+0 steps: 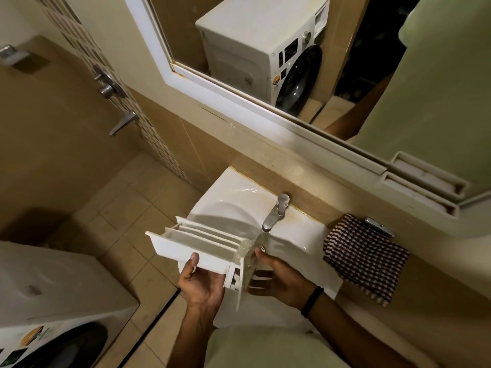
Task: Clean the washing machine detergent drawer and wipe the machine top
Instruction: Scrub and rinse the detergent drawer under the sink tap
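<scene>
A white plastic detergent drawer [202, 245] with several compartments is held level over the white sink [228, 203], its front panel turned toward me. My left hand [202, 284] grips its underside and near side, thumb on the wall. My right hand [279, 277] holds the front-panel end, fingers under it. The washing machine [53, 285] stands at the lower left, its white top in view. A checked cloth [364, 258] lies on the counter right of the sink.
A chrome tap [275, 213] stands at the sink's back edge, just beyond the drawer. A mirror [265, 49] above reflects the washing machine. A door handle [123, 123] is on the left wall. A metal object [378, 226] lies behind the cloth.
</scene>
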{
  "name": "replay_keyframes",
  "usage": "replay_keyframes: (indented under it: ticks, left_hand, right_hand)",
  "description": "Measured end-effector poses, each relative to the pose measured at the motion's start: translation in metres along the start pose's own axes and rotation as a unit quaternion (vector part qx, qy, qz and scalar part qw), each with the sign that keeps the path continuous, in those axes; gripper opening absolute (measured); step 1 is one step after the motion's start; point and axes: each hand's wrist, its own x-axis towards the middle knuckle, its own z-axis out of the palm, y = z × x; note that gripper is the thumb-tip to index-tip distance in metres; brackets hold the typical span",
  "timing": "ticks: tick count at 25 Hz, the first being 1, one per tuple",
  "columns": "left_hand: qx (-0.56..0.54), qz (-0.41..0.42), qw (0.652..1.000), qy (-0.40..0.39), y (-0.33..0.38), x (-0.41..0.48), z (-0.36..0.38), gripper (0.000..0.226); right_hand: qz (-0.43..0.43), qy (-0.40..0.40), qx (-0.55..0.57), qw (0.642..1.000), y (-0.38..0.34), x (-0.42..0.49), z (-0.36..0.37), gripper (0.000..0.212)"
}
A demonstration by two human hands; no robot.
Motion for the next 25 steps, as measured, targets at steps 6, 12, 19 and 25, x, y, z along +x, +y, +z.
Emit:
replay_keyframes:
  ticks: [6,12,19,25]
  left_hand:
    - [-0.023,-0.049,0.999,0.002,0.008,-0.008,0.003,0.070]
    - [0.111,-0.140,0.982,0.066,0.017,-0.021,0.012,0.068]
    - [0.238,-0.219,0.941,0.104,0.005,-0.032,0.035,0.076]
    - [0.583,-0.229,0.763,0.164,0.012,-0.016,0.017,0.092]
  right_hand:
    - [0.015,-0.030,0.075,0.997,0.000,0.014,0.000,0.068]
    - [-0.010,-0.044,0.012,0.999,0.002,-0.022,-0.005,0.064]
    - [0.016,0.030,0.049,0.998,0.004,-0.075,-0.003,0.043]
    - [-0.011,0.085,0.180,0.980,-0.007,-0.075,0.013,0.026]
